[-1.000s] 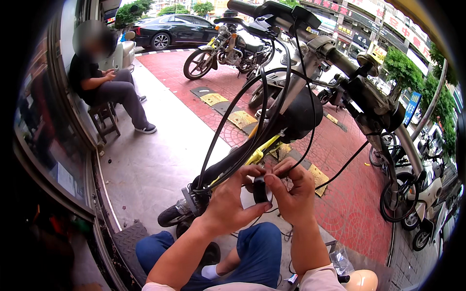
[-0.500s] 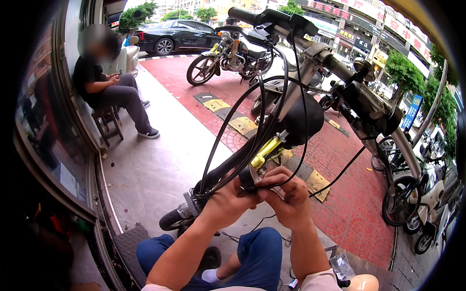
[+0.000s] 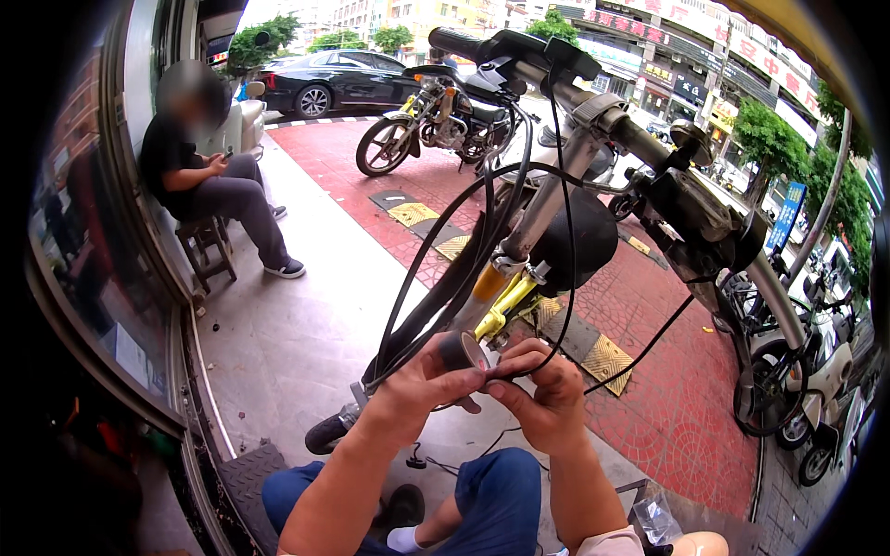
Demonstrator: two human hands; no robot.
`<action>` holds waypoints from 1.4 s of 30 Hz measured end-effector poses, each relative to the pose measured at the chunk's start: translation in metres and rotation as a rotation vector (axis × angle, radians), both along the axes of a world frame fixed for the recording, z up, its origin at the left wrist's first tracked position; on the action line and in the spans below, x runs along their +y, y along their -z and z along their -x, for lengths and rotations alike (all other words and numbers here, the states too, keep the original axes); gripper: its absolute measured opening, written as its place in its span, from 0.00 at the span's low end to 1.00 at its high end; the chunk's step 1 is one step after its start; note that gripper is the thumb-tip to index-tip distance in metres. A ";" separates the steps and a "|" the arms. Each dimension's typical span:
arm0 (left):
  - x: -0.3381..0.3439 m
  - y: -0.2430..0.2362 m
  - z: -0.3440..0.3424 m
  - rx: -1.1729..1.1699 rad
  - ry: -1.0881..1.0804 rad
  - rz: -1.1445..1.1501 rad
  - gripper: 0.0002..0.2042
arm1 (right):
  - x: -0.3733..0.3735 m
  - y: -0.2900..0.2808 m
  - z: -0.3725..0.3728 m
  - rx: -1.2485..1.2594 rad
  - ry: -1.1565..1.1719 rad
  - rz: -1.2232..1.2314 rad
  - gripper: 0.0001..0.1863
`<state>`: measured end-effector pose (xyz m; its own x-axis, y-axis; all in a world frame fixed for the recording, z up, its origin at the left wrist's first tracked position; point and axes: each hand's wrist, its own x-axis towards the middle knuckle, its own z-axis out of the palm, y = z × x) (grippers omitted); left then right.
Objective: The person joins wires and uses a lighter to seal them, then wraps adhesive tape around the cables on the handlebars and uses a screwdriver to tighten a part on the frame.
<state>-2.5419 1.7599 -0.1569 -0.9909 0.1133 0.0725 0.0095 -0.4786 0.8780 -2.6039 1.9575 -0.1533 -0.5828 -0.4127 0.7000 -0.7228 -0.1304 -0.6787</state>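
In my left hand [image 3: 415, 382] is a roll of black tape [image 3: 456, 352], tilted so that part of its ring shows above the fingers. Close to its right, my right hand [image 3: 549, 394] pinches a thin black cable [image 3: 508, 373] between thumb and fingers. The two thumbs nearly meet at the cable. Just beyond my hands stands a small bike with a yellow frame part [image 3: 505, 306], a metal stem [image 3: 547, 208] and a handlebar [image 3: 640, 134]. Several black cables [image 3: 422, 264] loop down from the handlebar toward my hands.
A person [image 3: 199, 171] sits on a wooden stool [image 3: 206, 250] at the left by the glass door. Beyond the bike stand a motorcycle [image 3: 440, 125] and a black car [image 3: 338, 83]. Parked scooters [image 3: 807, 389] line the right. Loose wires [image 3: 454, 461] lie on the ground below my hands.
The tape roll has tipped and moved slightly left and down with my left hand, showing more of its ring. My right hand has lowered slightly, still on the cable.
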 end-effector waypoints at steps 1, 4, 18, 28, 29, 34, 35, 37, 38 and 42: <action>0.001 0.001 0.000 0.012 0.010 0.016 0.27 | 0.000 0.001 0.000 0.006 0.005 0.006 0.09; 0.005 -0.006 -0.003 0.026 -0.001 -0.007 0.25 | 0.001 0.006 -0.003 -0.044 0.025 0.049 0.07; 0.003 0.011 -0.011 0.371 -0.142 0.042 0.39 | -0.001 0.002 -0.004 -0.446 0.071 0.012 0.08; 0.009 0.015 -0.013 0.219 -0.292 0.381 0.10 | -0.006 -0.015 0.005 -0.233 0.043 -0.176 0.08; 0.009 0.012 -0.011 0.203 -0.263 0.452 0.11 | -0.005 -0.017 0.004 -0.204 0.044 -0.207 0.08; 0.012 0.002 0.005 0.172 -0.211 0.827 0.12 | 0.009 -0.024 0.001 0.093 0.142 -0.337 0.08; 0.016 -0.006 0.002 0.125 -0.219 0.755 0.08 | 0.008 -0.020 0.002 0.110 0.149 -0.368 0.10; 0.010 -0.004 0.000 0.125 -0.212 0.696 0.07 | 0.002 -0.010 0.007 0.078 0.095 -0.310 0.13; 0.014 -0.007 0.000 0.098 -0.148 0.563 0.07 | 0.004 -0.004 0.009 0.028 0.086 -0.292 0.14; -0.002 0.004 0.001 0.163 -0.123 0.597 0.04 | 0.020 -0.002 0.003 -0.194 -0.033 -0.411 0.23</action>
